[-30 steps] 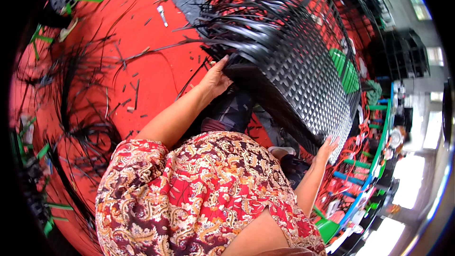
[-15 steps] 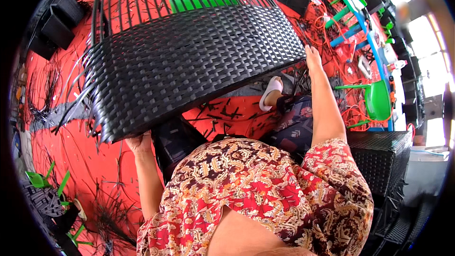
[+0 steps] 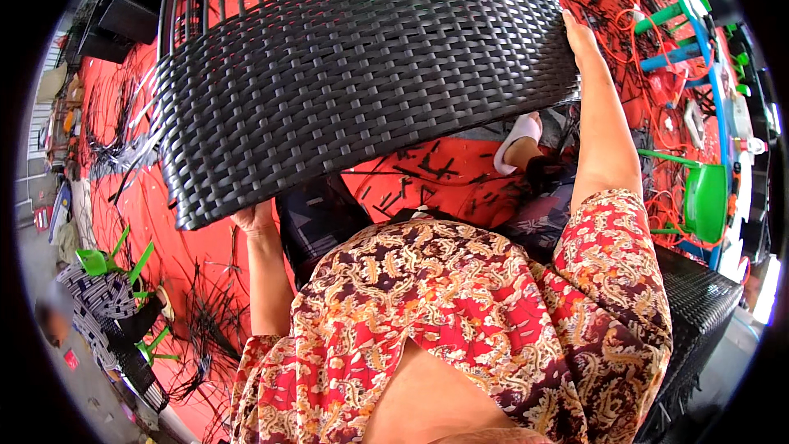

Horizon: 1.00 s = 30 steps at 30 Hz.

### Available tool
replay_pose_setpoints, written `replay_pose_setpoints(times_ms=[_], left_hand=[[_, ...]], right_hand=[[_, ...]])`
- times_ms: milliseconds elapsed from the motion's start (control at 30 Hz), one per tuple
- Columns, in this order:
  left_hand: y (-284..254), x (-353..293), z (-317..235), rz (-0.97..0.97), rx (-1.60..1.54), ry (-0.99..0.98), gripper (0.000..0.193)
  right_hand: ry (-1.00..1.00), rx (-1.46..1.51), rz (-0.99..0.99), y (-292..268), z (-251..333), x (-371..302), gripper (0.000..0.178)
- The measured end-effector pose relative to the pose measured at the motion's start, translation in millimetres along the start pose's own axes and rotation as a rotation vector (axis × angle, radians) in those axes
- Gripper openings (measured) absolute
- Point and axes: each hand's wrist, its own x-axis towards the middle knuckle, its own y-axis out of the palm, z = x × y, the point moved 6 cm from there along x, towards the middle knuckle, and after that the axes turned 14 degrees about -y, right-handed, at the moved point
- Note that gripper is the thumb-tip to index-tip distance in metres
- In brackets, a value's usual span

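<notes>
A large black wicker furniture frame [image 3: 362,74] is tilted up in front of me. Its near part is covered in tight basket weave, while bare parallel bars show at the far side. My left hand [image 3: 256,218] grips the lower left edge from beneath, its fingers mostly hidden behind the weave. At the upper right side, my right hand [image 3: 582,39] holds the edge with its fingertips over the corner. Loose black strands [image 3: 136,148] stick out along the frame's left end.
Black strand offcuts [image 3: 419,168] litter the red floor. A green stool [image 3: 705,201] stands at right, by a blue and green rail. Behind my right elbow is a black woven piece [image 3: 699,296]. At lower left, a person [image 3: 90,296] sits near green stool legs. Dark woven boxes [image 3: 123,8] stand far left.
The wicker frame has tipped so its woven face shows more fully, and it sits higher in view. Both hands keep their hold. My view has turned, bringing more of the left side in.
</notes>
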Motion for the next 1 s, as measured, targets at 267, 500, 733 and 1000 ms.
replay_pose_setpoints(times_ms=[267,500,733,1000], left_hand=[[28.5,-32.1,-39.5,0.247,0.060,-0.010,0.054],[51.4,-71.3,-74.3,0.329,0.131,0.062,0.053],[56.9,-126.2,-86.0,0.311,0.209,0.132,0.053],[59.0,-184.9,-82.5,0.345,0.267,0.231,0.053]], right_hand=[[-0.194,0.138,-0.169,0.8,-47.8,-53.3,0.076],[-0.009,0.242,-0.271,17.3,-96.0,-113.6,0.060],[-0.074,0.432,-0.258,56.1,-86.6,-128.4,0.060],[-0.111,0.781,-0.150,92.9,-2.7,-112.2,0.051]])
